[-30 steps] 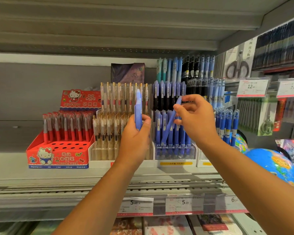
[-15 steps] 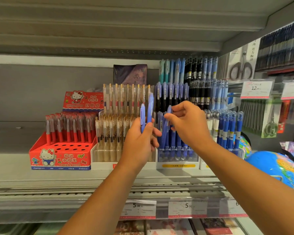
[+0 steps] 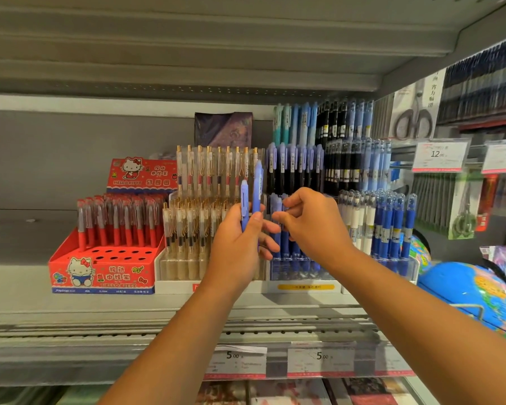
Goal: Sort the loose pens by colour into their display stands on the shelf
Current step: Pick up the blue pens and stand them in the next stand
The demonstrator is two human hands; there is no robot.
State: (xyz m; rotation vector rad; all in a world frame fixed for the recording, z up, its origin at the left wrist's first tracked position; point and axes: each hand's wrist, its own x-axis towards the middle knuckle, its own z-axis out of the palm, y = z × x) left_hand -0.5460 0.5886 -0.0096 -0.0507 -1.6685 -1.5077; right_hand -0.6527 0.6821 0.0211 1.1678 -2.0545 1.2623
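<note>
My left hand (image 3: 237,249) grips two loose periwinkle-blue pens (image 3: 257,191) upright in front of the gold-and-clear pen stand (image 3: 208,267). My right hand (image 3: 316,226) is just to its right, at the front row of the blue pen stand (image 3: 304,273). Its thumb and curled fingers pinch a blue pen (image 3: 276,203) that stands in that row, with only the pen's top showing above the fingers. The rest of the front row is hidden behind this hand. The two hands' fingertips nearly touch.
A red Hello Kitty stand (image 3: 103,270) of red pens sits at the left, with empty holes in front. Dark blue and white pens (image 3: 392,223) stand to the right. A globe (image 3: 468,296) lies at the right edge. Price tags (image 3: 320,358) line the shelf lip.
My right hand has lowered its slanted blue pen down into the front row of the blue stand. My left hand, holding its two pens, has drifted right towards it.
</note>
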